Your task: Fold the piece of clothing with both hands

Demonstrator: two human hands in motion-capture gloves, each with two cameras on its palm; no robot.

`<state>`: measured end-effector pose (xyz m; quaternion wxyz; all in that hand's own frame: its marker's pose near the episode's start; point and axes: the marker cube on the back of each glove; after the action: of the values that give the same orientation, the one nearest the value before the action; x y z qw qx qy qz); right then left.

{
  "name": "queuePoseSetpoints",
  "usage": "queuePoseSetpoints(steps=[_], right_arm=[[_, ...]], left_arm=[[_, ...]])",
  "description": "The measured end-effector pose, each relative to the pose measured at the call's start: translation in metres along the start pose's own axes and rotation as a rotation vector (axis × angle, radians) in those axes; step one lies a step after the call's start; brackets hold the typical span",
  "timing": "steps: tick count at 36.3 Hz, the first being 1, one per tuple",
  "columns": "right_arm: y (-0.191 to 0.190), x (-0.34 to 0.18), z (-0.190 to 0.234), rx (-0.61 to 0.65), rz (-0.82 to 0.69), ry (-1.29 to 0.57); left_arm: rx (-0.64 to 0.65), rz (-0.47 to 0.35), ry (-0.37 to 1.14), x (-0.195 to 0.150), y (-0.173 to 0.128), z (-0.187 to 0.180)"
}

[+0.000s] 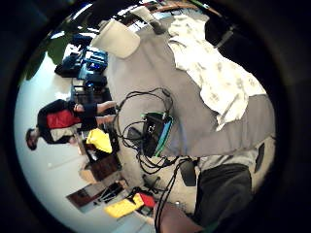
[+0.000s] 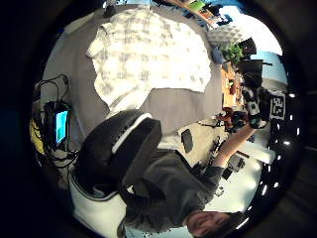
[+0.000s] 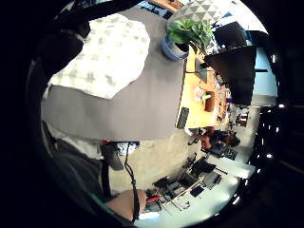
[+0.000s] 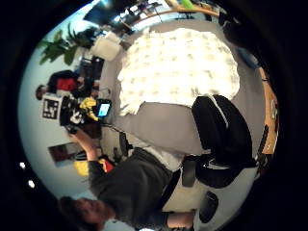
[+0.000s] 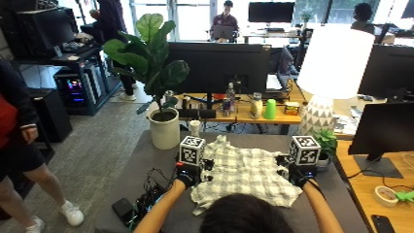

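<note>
Outside view, with four palm views. A pale checked garment (image 5: 242, 177) lies spread, unevenly and with rumpled edges, on the grey table (image 5: 146, 160); no fold is yet visible in it. The left hand (image 5: 185, 178) is raised at the garment's left edge and the right hand (image 5: 299, 175) at its right edge, one to each side of the cloth. All four palm views look down on the table from well above, and in them the garment shows whole or nearly so, with nothing lying close against either palm; both hands are therefore judged to be lifted clear of the cloth and holding nothing (whether the fingers are straight or curled cannot be told from any view).

Risks from here, as judgement: the hem nearest the person is bunched, so a fold begun without first smoothing it would trap wrinkles; if the two hands take unequal amounts of cloth, the fold line would run askew; a tangle of cables and a small device (image 5: 139, 204) lies on the table near the left forearm, and a wide sweep could snag it.
</note>
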<state>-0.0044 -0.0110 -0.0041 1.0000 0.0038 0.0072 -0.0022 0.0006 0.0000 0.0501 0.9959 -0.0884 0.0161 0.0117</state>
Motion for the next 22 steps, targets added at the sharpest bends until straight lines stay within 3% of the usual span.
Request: queuePoseSetpoints(steps=[9,14,17,22], right_arm=[[0.007,0.004,0.011,-0.028,0.013,-0.002],[0.008,0.004,0.02,-0.047,0.008,-0.01],[0.007,0.004,0.027,-0.067,0.008,-0.002],[0.003,0.002,0.038,-0.082,0.003,-0.006]], left_arm=[[-0.235,0.115,-0.012,0.027,-0.029,0.109],[-0.262,0.037,-0.02,0.037,-0.018,0.142],[-0.142,0.023,0.001,0.041,-0.019,0.145],[0.147,0.005,-0.099,0.025,-0.089,0.175]])
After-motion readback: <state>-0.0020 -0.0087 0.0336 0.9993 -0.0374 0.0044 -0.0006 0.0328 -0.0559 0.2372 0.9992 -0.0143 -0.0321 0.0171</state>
